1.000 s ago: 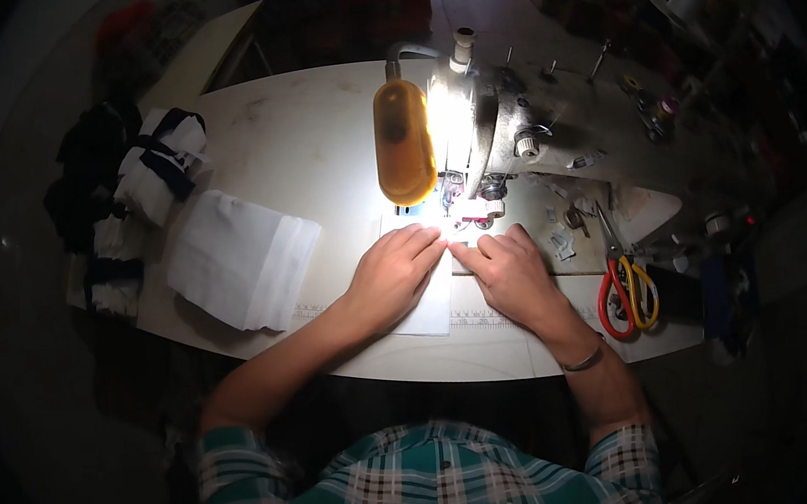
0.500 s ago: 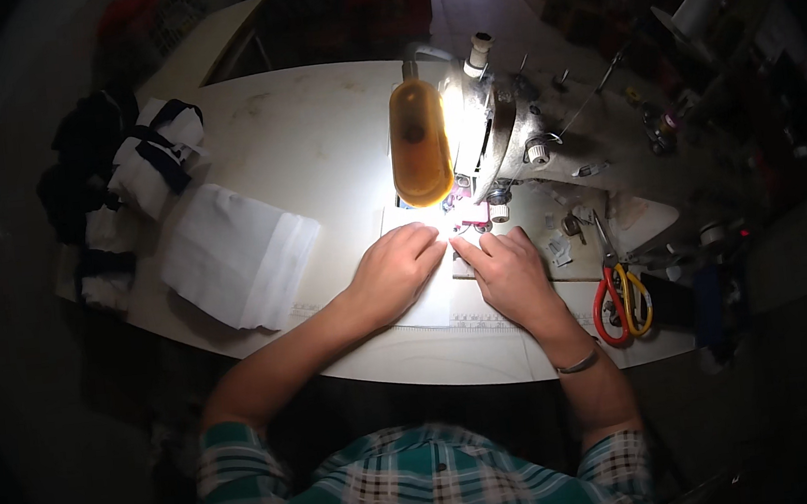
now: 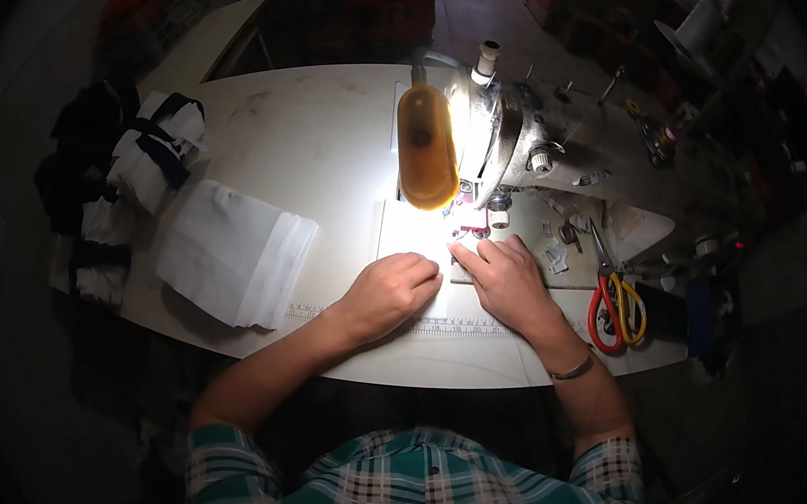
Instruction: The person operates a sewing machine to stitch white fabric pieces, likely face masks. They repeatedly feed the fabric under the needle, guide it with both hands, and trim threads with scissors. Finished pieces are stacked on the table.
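Under the bright lamp, a white piece of cloth [image 3: 395, 237] lies at the needle area of a sewing machine [image 3: 509, 140]; glare washes out part of it. My left hand [image 3: 394, 295] is closed at the cloth's near part, its fingers bent and pressed together on it. Just right of the needle area, my right hand [image 3: 512, 285] has its index finger stretched toward the pink presser foot part [image 3: 470, 217], with the other fingers bent and somewhat apart. Its fingertip touches down beside the cloth's edge. The thumb of this hand is hidden.
An amber lamp housing [image 3: 426, 148] hangs left of the machine head. Scissors [image 3: 613, 305] with red and yellow handles lie at right. A stack of white cloth [image 3: 234, 254] and a dark-and-white bundle [image 3: 156, 149] lie left. A printed ruler strip [image 3: 474, 328] runs along the near table edge.
My left hand has drawn back toward me, away from the needle, with its fingers more bent. My right hand has stayed nearly in place. The whole view has shifted slightly.
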`<control>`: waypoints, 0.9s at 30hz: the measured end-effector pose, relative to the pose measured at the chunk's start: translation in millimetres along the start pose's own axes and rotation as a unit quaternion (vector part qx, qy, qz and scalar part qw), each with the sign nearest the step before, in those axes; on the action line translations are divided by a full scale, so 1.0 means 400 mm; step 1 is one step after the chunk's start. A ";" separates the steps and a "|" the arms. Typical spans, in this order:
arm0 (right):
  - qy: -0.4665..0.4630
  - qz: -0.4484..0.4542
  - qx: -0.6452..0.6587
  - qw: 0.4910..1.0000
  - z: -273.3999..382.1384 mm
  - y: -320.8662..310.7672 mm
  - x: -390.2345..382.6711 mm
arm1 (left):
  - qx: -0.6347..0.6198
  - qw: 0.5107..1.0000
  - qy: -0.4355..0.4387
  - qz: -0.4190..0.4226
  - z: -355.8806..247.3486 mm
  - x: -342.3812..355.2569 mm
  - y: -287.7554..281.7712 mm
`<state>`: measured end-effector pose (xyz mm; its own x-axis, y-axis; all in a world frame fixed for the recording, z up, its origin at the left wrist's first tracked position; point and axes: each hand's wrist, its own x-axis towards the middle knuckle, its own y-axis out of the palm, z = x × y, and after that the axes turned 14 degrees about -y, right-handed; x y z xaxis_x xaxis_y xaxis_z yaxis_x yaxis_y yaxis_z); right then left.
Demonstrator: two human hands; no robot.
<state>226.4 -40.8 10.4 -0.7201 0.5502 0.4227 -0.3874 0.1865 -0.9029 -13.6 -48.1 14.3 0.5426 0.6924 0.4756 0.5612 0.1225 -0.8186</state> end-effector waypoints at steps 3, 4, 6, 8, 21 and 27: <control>0.000 0.008 0.000 1.000 0.001 -0.004 0.002 | 0.006 1.000 0.007 -0.003 -0.001 0.000 0.001; -0.001 0.007 0.001 1.000 0.001 -0.004 0.002 | 0.005 1.000 0.009 -0.005 0.000 0.002 0.000; -0.003 0.005 0.002 1.000 -0.001 -0.005 0.001 | 0.007 1.000 0.010 -0.012 0.000 0.004 -0.001; -0.002 0.007 0.004 1.000 0.001 -0.007 0.003 | 0.013 1.000 0.008 -0.020 0.000 0.004 -0.002; -0.042 -0.023 0.022 0.999 0.005 -0.014 -0.005 | 0.025 0.999 0.020 -0.014 -0.006 -0.004 -0.010; -0.110 -0.062 0.014 0.992 0.003 -0.017 0.001 | 0.038 0.999 0.003 0.006 0.003 0.005 -0.009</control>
<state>228.0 -42.8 16.8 -0.7736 0.3323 0.5395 -0.4944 0.2161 -0.8420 -15.3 -46.5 17.9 0.5528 0.6898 0.4676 0.5060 0.1679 -0.8460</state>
